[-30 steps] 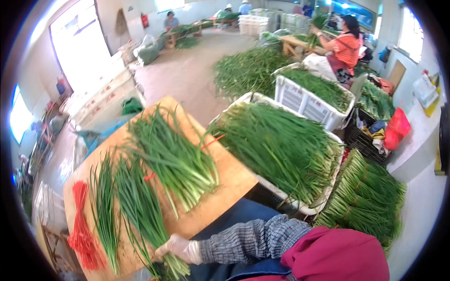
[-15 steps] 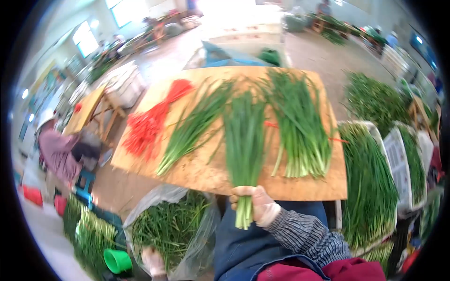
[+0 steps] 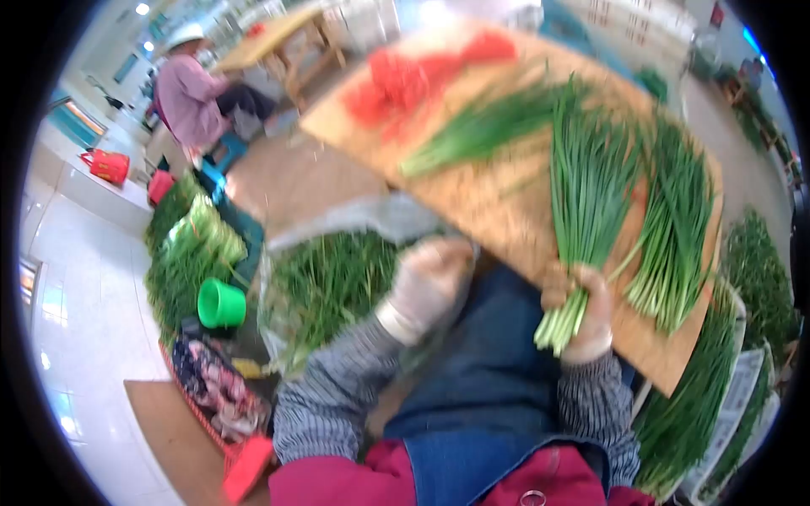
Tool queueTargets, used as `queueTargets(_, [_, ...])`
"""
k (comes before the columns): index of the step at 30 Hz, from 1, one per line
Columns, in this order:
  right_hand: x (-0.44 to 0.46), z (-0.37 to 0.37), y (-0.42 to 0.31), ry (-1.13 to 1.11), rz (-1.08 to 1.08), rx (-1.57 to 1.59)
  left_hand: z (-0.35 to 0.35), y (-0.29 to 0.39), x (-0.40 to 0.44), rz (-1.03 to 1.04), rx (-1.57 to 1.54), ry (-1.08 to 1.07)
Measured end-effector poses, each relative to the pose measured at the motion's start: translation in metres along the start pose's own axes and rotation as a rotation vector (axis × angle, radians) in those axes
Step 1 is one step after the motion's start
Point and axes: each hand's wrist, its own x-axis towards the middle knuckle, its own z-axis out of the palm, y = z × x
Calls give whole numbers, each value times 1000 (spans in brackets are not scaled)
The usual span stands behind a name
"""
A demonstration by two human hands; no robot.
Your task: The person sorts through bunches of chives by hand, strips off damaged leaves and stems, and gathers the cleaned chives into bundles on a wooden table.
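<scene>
My right grip (image 3: pixel 585 310) is pinching the bunch of greens (image 3: pixel 588 198) by its pale stalks at the desk's (image 3: pixel 498 207) edge. I'm judging it light and floppy-leaved, best held at those firmer stalks. Slender leaves are fanning over flat wood. My left grip (image 3: pixel 428 287) is blurring near a filmy plastic bag (image 3: pixel 384 218); whether it's holding anything, I can't tell.

No legible lettering or numbers
Beyond the far edge of the tabletop (image 3: pixel 498 202), a white container (image 3: pixel 650 34) carries small reddish marks on its side, too blurred to make out as characters. To the right of the tabletop, the side of a white crate (image 3: pixel 732 405) is too small and soft for any print to be read.
</scene>
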Motion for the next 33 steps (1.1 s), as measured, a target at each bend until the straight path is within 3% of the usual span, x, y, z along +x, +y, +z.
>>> queueTargets(1, [-2,2,2,17,-13,-10,-12,0,0,50,50,95])
queueTargets(2, [-3,1,1,-47,49,61,-28,-2,1,-71,101,113])
queueTargets(5, [-11,12,7,-63,58,87,-56,-14,15,77,247,390])
queueTargets(8, [-10,13,4,-75,48,69,-61,-24,47,276,768,347])
queueTargets(11, [-10,11,3,-6,11,75,-40,-22,77,325,871,268])
queueTargets(15, [-17,23,-1,-68,50,130,-28,-48,112,148,1297,76])
queueTargets(16, [-18,21,-4,-123,48,150,-29,-44,114,-14,1181,-38])
queueTargets(17, [-20,23,-7,-151,20,144,-31,-40,108,145,1132,-3])
queueTargets(19, [-25,30,-11,-201,-33,139,-29,-23,91,103,731,58])
queueTargets(20, [-26,32,-12,-181,-76,97,-27,-13,84,15,503,68])
queueTargets(23, [-19,23,-12,-76,-72,95,-27,25,69,-515,-16,-126])
queueTargets(26, [-13,16,-9,-46,-14,101,-24,27,58,-509,-58,-72])
queueTargets(30, [-6,15,-4,4,-57,-12,-7,42,27,-295,96,12])
queueTargets(31, [-5,17,-3,6,-57,-15,0,39,18,-202,82,68])
queueTargets(33, [-4,16,-2,-13,-68,-46,6,43,11,103,500,-77])
